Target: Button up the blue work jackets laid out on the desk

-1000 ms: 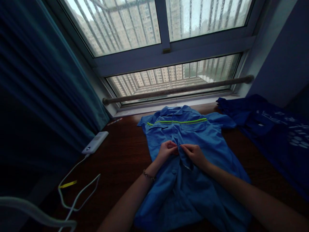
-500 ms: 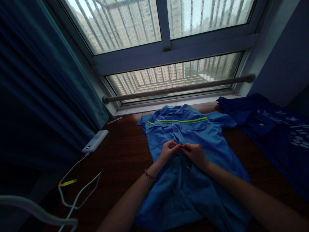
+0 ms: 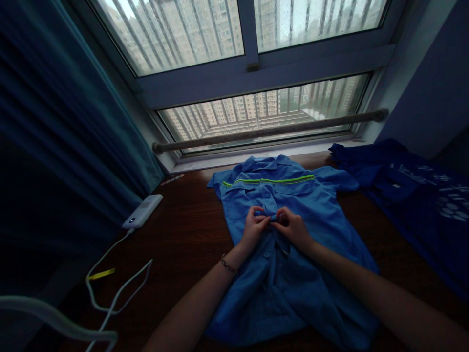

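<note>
A blue short-sleeved shirt [image 3: 322, 230] with a yellow-green stripe across the chest lies face up on the dark wooden surface, its collar toward the window. My left hand [image 3: 255, 226] pinches the front placket at mid-shirt. Close beside it, my right hand [image 3: 291, 228] grips the same placket between thumb and fingers, the fingertips of both hands nearly meeting. Whatever button lies between them is hidden. Lower down, a button [image 3: 266, 254] shows on the front, where the cloth is bunched and the two edges lie loosely folded.
A white power bank [image 3: 142, 212] with a white cable [image 3: 113, 298] and a yellow tie [image 3: 101, 274] lies at left beside the blue curtain [image 3: 73, 122]. At right lies a darker blue garment [image 3: 403, 190] with white print. A rail [image 3: 271, 132] crosses the window behind.
My fingers have shifted at the placket: the right index finger is raised and more curved, and the left fingers have curled. Both hands stay at the same spot on the shirt.
</note>
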Demonstrator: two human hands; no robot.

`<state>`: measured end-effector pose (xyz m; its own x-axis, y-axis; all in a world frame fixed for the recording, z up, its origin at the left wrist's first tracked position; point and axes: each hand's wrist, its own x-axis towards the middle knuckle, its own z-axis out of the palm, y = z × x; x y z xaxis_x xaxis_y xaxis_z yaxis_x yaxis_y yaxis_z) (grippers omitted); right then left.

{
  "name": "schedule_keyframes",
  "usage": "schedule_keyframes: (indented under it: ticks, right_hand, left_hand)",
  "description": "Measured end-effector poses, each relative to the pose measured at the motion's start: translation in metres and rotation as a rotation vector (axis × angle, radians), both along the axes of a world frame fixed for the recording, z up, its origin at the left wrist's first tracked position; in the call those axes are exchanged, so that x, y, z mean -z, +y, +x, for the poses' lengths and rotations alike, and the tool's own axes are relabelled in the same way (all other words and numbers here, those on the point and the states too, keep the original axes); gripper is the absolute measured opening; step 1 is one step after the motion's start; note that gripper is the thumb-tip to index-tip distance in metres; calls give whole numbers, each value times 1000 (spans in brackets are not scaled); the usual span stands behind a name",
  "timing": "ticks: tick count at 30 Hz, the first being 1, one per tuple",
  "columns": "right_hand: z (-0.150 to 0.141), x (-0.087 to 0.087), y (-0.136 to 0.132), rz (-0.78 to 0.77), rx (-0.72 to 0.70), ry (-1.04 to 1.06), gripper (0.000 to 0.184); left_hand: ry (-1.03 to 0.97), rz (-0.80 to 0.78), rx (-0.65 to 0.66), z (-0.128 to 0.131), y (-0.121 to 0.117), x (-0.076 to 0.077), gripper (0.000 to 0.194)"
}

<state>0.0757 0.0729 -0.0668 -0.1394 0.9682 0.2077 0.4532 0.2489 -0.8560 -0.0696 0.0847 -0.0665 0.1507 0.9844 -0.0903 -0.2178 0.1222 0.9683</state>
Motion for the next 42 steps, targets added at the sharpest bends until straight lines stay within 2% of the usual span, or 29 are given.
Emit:
schedule_keyframes:
  ticks: [7,11,15,17,20,25,32,36,39,42]
  right_hand:
    - [1,0,1,107,49,84,21]
    - [2,0,-1,141,25,102,20]
    - [2,0,-2,158,8,103,30]
    - [3,0,-2,164,-17,93,26]
    - [4,0,1,70,-39,133,22]
    - [7,5,8,-203,-72,315,31]
    - [10,3,11,-301,-60,387,30]
    - [10,0,13,-446,-6,504,31]
    - [11,0,16,-538,-30,535,34]
    - [12,2,18,-533,-57,523,36]
  left_hand:
    - [-55,-27,43,-3,2,1,48]
    - [-67,-48,31,-3,2,0,51]
    - [-59,-65,13,-4,2,0,53]
    - [-63,-65,6,-4,3,0,53]
    - [-70,-60,0,-4,3,0,53]
    - [-43,-36,-9,-2,1,-2,54]
    - [146,123,66,1,-5,-5,48]
    - [220,231,109,3,-10,-5,45]
    - [276,272,107,3,-12,-4,44]
    - [342,302,80,2,-10,-2,44]
